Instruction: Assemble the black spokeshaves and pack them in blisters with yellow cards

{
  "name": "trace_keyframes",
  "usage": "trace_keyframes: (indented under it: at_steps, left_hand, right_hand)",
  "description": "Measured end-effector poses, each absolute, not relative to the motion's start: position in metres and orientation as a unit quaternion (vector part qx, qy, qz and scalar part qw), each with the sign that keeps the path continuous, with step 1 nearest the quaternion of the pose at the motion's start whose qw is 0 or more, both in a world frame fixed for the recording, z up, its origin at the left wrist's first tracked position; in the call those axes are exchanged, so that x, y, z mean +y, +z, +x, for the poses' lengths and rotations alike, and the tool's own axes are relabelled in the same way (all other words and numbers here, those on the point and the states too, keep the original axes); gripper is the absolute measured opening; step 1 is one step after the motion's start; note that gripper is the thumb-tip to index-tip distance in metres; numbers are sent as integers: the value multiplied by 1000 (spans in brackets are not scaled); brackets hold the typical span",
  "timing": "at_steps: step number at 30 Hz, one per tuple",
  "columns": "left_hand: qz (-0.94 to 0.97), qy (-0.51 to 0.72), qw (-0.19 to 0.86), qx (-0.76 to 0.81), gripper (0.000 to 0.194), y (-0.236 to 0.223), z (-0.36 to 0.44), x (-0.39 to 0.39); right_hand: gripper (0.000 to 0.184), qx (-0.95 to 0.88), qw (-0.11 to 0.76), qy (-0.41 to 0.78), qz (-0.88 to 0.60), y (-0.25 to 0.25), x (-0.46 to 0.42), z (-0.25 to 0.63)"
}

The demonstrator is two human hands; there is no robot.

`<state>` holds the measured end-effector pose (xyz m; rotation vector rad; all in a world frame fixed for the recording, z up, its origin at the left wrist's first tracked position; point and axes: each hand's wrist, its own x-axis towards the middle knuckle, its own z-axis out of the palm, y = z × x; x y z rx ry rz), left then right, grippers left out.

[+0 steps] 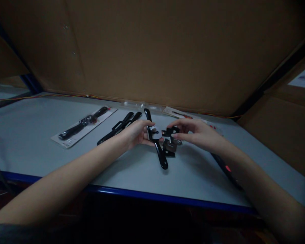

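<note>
My left hand [140, 133] is closed around the middle of a black spokeshave [162, 157], which is tilted above the table. A bright metal blade [156, 133] lies against the spokeshave's centre, near my left thumb. My right hand [193, 131] pinches a small black metal cap plate [172, 130] just right of the blade. Below that plate, loose blades [170, 145] and another black plate [169, 154] lie on the table, partly overlapping. Left of my left hand, black spokeshave bodies [123, 124] lie side by side, partly hidden by my forearm.
A spokeshave in a blister pack [83, 127] lies at the left. Clear plastic shells [139, 105] and a printed card [178, 112] are at the back. A cardboard wall [152, 54] rises behind the grey table [40, 152]. Its front edge is blue [142, 195]. A dark tool [225, 167] lies under my right forearm.
</note>
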<state>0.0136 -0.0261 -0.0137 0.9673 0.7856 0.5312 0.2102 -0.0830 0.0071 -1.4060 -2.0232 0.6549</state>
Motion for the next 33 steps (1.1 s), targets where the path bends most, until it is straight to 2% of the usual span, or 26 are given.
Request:
trace_keyframes:
  at_steps: [6, 9, 16, 22, 28, 33]
  left_hand:
    - [432, 212, 803, 352, 18, -14, 21, -39]
    - [427, 218, 806, 347, 17, -13, 22, -43]
    - [417, 217, 815, 339, 14, -15, 23, -43]
    - [445, 247, 787, 347, 13, -19, 24, -43]
    - [458, 252, 776, 353, 19, -18, 23, -41]
    - [479, 220, 777, 345, 26, -14, 23, -46]
  right_hand:
    - [32, -670, 363, 360, -539, -9, -79, 198]
    - [34, -665, 382, 349, -539, -20, -80, 191]
    - [29, -712, 350, 238, -560, -29, -85, 180]
    - [31, -689, 367, 275, -562, -12, -81, 195]
    - [39, -710, 262, 350, -552, -13, -72, 207]
    - [38, -722, 264, 355, -532, -21, -72, 200]
